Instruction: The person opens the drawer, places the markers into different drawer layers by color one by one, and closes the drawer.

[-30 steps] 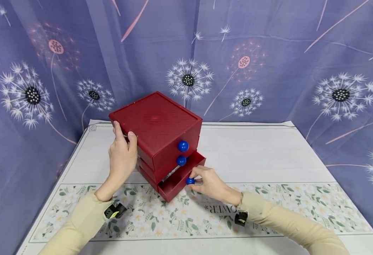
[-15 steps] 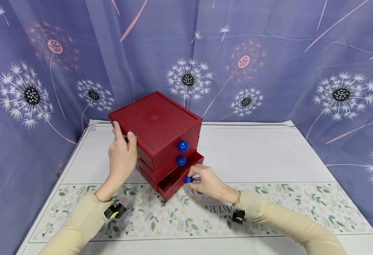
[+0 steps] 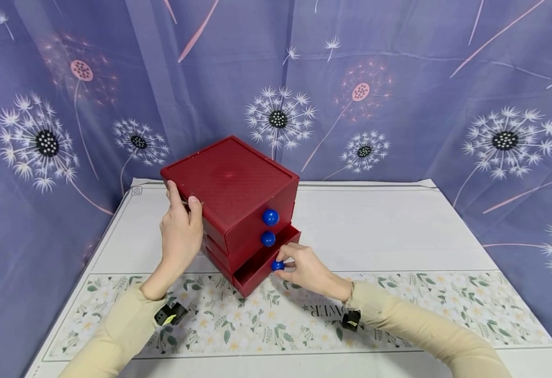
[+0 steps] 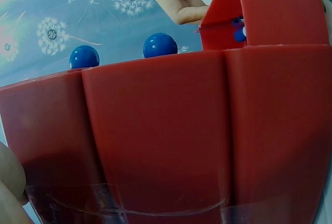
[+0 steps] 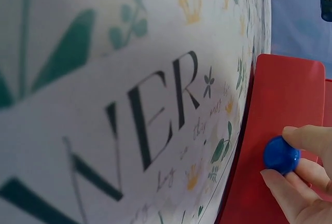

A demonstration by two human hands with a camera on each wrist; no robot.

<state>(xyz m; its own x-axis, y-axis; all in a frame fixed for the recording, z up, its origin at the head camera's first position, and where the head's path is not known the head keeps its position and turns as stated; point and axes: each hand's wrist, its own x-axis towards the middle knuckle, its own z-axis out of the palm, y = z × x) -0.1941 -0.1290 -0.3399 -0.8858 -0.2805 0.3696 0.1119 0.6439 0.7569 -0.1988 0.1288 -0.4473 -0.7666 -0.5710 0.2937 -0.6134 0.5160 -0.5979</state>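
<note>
A red cabinet (image 3: 231,184) of stacked drawers stands angled on the table. Its bottom drawer (image 3: 257,277) sticks partway out, while the two drawers above are closed, each with a round blue knob (image 3: 270,217). My right hand (image 3: 306,270) pinches the bottom drawer's blue knob (image 5: 281,155) between thumb and fingers. Against the cabinet's left side lies my left hand (image 3: 181,233), index finger extended and thumb at the top edge. Through the drawer's gap in the left wrist view, a small blue and white thing (image 4: 239,33) shows; most of the drawer's inside is hidden.
The white table cover (image 3: 375,226) carries a printed floral band (image 3: 238,331) along its front. Behind the table hangs a purple curtain (image 3: 399,52) with dandelion prints. Clear tape (image 4: 171,203) runs across the cabinet's side.
The bottom drawer has slid a little inward, with my right hand moving along on its knob. Less of the drawer's inside shows. My left hand has stayed in place.
</note>
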